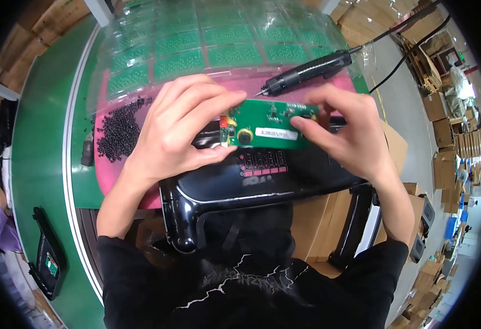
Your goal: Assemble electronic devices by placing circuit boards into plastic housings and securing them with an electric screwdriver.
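Observation:
Between my two hands is a green circuit board with a white label, a round black component and a red and white connector at its left end. My left hand grips the board's left end, thumb below and fingers above. Its right end is pinched by my right hand, the thumb lying over the board's face. Beneath the board lies a glossy black plastic housing, with cut-outs for digits and a row of pink-looking openings. The board covers part of the housing's far side.
A black electric screwdriver with a cable lies behind my right hand. Many small black screws are heaped on the pink mat at left. Clear trays of green boards fill the back. Another black housing lies far left.

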Tool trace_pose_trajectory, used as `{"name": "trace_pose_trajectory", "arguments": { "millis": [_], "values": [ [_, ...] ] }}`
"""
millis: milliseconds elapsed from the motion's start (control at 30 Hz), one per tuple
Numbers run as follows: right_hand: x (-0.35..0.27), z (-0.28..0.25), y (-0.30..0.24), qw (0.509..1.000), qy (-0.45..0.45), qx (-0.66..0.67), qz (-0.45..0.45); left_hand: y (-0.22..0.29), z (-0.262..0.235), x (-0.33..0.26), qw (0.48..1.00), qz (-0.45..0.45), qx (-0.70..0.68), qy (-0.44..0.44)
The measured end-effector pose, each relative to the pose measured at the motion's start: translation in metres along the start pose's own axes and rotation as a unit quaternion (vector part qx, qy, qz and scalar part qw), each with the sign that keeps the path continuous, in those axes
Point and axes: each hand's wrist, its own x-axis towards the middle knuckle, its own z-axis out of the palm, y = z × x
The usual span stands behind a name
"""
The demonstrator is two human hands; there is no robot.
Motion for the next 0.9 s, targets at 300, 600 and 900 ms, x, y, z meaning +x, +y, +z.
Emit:
{"name": "trace_pose_trajectory", "arguments": {
  "millis": [300, 600, 900],
  "values": [
    [-0.079, 0.037, 0.001, 0.976, -0.111, 0.149, 0.118, 0.007, 0.012, -0.027, 0.964, -0.004, -0.193, -0.184],
    [-0.073, 0.064, 0.031, 0.982, -0.074, 0.174, 0.025, -0.006, 0.014, -0.037, 0.941, -0.084, -0.201, -0.257],
    [-0.055, 0.082, 0.05, 0.992, -0.06, 0.105, 0.027, -0.004, 0.019, -0.04, 0.936, -0.181, -0.096, -0.287]
  ]
}}
